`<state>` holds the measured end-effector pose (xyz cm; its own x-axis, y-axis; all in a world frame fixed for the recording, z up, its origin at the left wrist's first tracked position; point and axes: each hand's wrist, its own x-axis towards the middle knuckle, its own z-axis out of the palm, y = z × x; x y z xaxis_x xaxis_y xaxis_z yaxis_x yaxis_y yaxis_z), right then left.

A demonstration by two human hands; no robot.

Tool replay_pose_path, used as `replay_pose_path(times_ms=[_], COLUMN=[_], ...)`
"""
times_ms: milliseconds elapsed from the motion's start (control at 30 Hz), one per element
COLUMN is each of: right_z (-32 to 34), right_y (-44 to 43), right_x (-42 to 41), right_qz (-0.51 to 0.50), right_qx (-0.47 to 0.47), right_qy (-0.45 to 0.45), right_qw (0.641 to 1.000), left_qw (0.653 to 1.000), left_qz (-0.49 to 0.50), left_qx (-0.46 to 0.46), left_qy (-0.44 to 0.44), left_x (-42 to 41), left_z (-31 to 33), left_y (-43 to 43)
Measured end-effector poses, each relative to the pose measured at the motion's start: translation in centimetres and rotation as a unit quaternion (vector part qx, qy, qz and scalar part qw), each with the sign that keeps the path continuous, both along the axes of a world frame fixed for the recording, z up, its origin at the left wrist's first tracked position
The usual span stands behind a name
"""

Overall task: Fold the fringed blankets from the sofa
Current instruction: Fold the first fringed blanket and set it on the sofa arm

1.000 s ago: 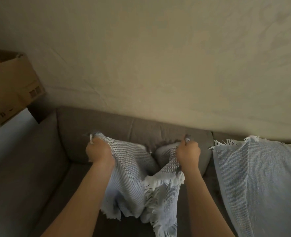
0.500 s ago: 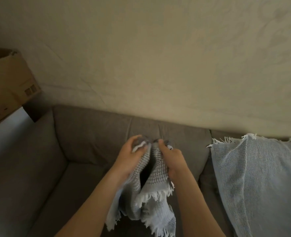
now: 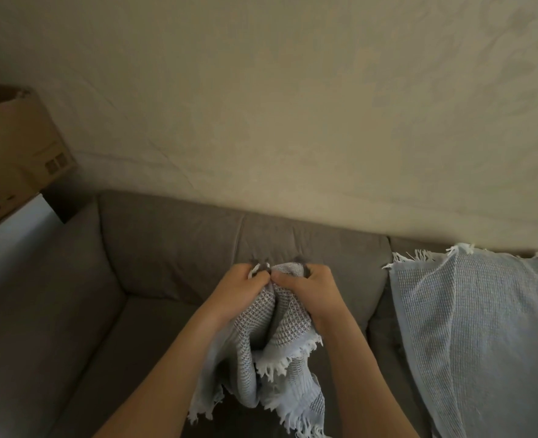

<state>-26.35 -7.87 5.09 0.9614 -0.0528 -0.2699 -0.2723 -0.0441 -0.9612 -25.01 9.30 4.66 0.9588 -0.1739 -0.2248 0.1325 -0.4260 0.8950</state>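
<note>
While both hands sit knuckle to knuckle in front of the sofa (image 3: 166, 248) backrest, we log the head view, the only one supplied.

Left grip (image 3: 241, 287): clenched on the top edge of the held blanket (image 3: 255, 324), fingers curled round a bunched corner.
Right grip (image 3: 308, 287): likewise clenched on the same top edge, thumb over the cloth. The two grips touch, so we judge that two corners are being matched for a half fold.

Location: the held blanket hangs from the grips above the seat cushion. Its lower end runs out of frame, so we cannot tell whether it touches the seat.

Handling (our judgement): waffle weave, soft, limp and light. It drapes in deep folds and holds no shape. It is neither slippery nor fragile, though the fringe (image 3: 288, 358) could snag or tangle. The best hold is at the corners, on the woven hem just inside the fringe, not on the tassels.

Orientation: the long axis is near vertical, from the grips down toward us. One fringed edge shows at mid-height, facing right. How the layers lie inside the bunching is hidden.

Second blanket (image 3: 482, 327): pale blue, draped over the backrest at right, well apart from the grips. Its fringe runs along the top and its long axis runs down over the seat. We judge it unfolded.
</note>
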Motion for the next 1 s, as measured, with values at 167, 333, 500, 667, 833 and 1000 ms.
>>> replay_pose_path(times_ms=[167,333,500,667,833,1000], right_z=[-0.5,0.1,1.0,0.5,0.7,0.4], right_y=[-1.3,-3.4,-4.9,-4.1,-2.8,-3.6], right_x=[0.5,0.3,-0.4,-1.0,-0.2,0.6], right_qz=[0.033,0.103,0.121,0.112,-0.067,-0.245], right_qx=[-0.209,-0.192,-0.081,0.109,0.204,0.164], right_qy=[-0.086,-0.043,0.027,0.001,0.001,0.002], right_qw=[0.974,0.975,0.989,0.988,0.977,0.955], left_qw=[0.989,0.974,0.974,0.982,0.973,0.948], left_qz=[0.081,0.126,0.142,0.130,0.204,0.312], left_qx=[0.042,0.042,0.040,0.044,-0.010,-0.026], left_qy=[-0.118,-0.182,-0.173,-0.132,-0.102,-0.051], left_x=[0.6,0.7,1.1,1.3,1.0,1.2], left_z=[-0.6,-0.9,-1.2,-2.0,-2.9,-4.3], left_y=[0.5,0.8,1.4,2.2,2.3,2.9])
